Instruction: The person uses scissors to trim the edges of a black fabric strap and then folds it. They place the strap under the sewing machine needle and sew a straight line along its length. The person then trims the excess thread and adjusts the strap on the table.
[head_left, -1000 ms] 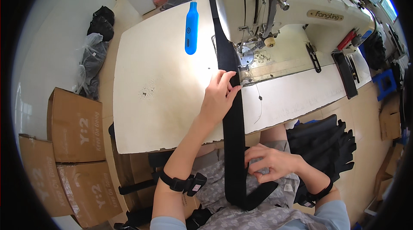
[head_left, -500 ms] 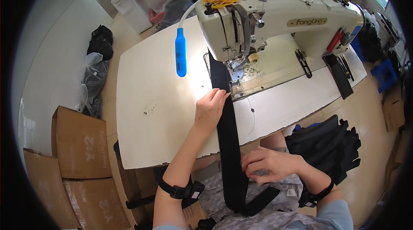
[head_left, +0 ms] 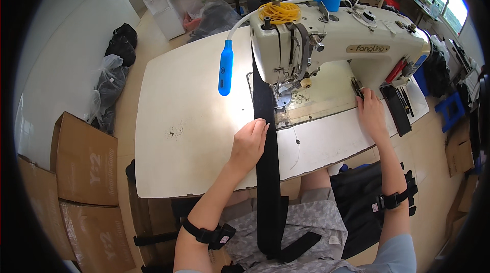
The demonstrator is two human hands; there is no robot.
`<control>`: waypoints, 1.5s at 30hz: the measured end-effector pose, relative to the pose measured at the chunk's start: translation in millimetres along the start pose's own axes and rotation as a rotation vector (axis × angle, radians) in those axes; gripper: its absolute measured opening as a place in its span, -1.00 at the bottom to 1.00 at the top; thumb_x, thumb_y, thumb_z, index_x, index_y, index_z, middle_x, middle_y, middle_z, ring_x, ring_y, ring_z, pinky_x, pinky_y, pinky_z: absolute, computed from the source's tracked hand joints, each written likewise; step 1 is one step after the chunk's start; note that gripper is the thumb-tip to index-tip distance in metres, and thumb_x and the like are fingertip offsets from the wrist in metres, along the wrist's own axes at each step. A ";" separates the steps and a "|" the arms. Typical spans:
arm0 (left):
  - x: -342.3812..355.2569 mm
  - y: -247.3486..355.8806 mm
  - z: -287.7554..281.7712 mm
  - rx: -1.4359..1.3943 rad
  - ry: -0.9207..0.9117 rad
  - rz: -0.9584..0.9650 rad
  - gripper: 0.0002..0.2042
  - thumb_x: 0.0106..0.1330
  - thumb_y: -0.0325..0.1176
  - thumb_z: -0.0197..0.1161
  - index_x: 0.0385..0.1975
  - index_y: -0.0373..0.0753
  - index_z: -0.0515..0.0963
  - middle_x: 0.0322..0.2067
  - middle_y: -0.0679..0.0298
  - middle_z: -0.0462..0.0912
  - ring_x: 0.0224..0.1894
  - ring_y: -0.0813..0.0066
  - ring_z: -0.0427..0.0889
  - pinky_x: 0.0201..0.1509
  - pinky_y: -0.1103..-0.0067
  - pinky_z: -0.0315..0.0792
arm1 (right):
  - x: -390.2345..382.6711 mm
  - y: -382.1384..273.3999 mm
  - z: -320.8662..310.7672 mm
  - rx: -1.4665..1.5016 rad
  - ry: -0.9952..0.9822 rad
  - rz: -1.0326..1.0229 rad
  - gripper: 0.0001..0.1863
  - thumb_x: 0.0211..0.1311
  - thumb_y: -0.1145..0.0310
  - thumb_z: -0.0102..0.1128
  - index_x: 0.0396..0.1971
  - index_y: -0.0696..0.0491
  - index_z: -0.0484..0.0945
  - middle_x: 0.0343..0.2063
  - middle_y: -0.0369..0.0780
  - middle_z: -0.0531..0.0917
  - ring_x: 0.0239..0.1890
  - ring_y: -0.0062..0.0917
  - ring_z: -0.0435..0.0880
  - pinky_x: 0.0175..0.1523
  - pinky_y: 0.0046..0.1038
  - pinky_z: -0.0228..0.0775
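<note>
A long black fabric strip runs from beside the sewing machine's presser foot, over the table's front edge and down into my lap, where its end folds to the right. My left hand pinches the strip's left edge just in front of the machine. Over on the right of the machine bed, my right hand has its fingers closed around black thread snips, which are partly covered by the fingertips. The white sewing machine stands above the strip.
A blue lamp hangs left of the needle. The phone-like black slab lies right of my right hand. Black fabric pieces hang beside my right leg. Cardboard boxes are stacked at left, near bagged bundles.
My right hand has left the strip over my lap and reached up and right to the thread snips. My left hand still pinches the strip. The view has shifted a little.
</note>
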State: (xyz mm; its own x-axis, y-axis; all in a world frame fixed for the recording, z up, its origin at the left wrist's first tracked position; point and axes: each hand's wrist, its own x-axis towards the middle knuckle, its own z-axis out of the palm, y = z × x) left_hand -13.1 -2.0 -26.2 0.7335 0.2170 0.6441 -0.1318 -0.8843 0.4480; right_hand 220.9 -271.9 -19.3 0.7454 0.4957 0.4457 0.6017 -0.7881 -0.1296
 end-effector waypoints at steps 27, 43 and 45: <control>-3.0 1.8 -2.9 -0.012 0.005 -0.063 -0.94 0.25 -0.51 0.23 -0.37 -0.37 0.52 -0.49 0.08 0.58 -0.47 0.12 0.58 -0.40 0.39 0.46 | -30.8 -164.5 -9.3 0.404 -0.153 -0.432 -0.70 0.20 0.25 0.22 -0.12 0.05 0.51 -0.39 -0.22 0.51 -0.30 -0.36 0.58 -0.26 -0.38 0.44; -12.5 11.6 -12.3 -0.127 -0.035 -0.173 -0.92 0.32 -0.49 0.15 -0.33 -0.39 0.49 -0.38 0.05 0.62 -0.33 0.14 0.65 -0.30 0.45 0.52 | -32.8 -162.8 1.3 0.595 -0.122 -0.309 -0.71 0.16 0.22 0.27 -0.16 0.02 0.53 -0.40 -0.22 0.58 -0.36 -0.31 0.61 -0.28 -0.33 0.44; -22.1 17.0 -13.6 -0.268 0.095 -0.232 -0.88 0.37 -0.46 0.11 -0.35 -0.39 0.47 -0.36 0.04 0.63 -0.30 0.11 0.64 -0.29 0.45 0.52 | -31.5 -167.6 -1.2 0.684 -0.160 -0.227 -0.66 0.14 0.18 0.30 -0.15 0.02 0.52 -0.44 -0.21 0.60 -0.39 -0.29 0.62 -0.30 -0.31 0.43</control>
State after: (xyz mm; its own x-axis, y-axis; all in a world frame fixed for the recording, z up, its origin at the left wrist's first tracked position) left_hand -40.7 -16.2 -24.4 0.7010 0.4475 0.5553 -0.1481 -0.6703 0.7271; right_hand 96.2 -155.9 -10.6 0.5823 0.7080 0.3996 0.7518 -0.2819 -0.5961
